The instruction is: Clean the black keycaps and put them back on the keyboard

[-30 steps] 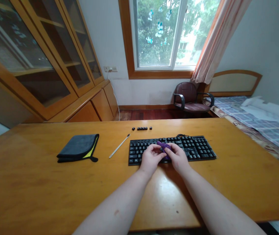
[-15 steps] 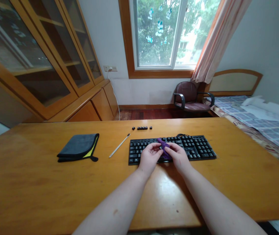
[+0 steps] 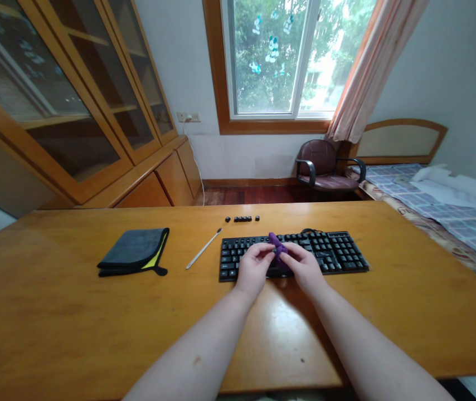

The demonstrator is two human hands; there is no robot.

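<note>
Both hands are close together above the black keyboard (image 3: 338,253), which lies across the desk. In my right hand (image 3: 305,264) is a crumpled purple cloth (image 3: 277,242), pinched between thumb and fingers, one end sticking up. The thumb and fingers of my left hand (image 3: 255,267) close on a small dark piece (image 3: 274,250) against the cloth. It has the size of a keycap, but my fingers hide most of it. My hands and the cloth cover the keyboard's middle front part.
Several loose black keycaps (image 3: 243,219) lie in a row behind the keyboard. To its left rests a thin white brush (image 3: 203,249) with a dark tip. A folded grey cloth (image 3: 133,249) with yellow lining lies farther left on the wooden desk (image 3: 74,323).
The purple cloth has shifted slightly between my fingers, and its upper end stands a little higher. Both hands stay in nearly the same place.
</note>
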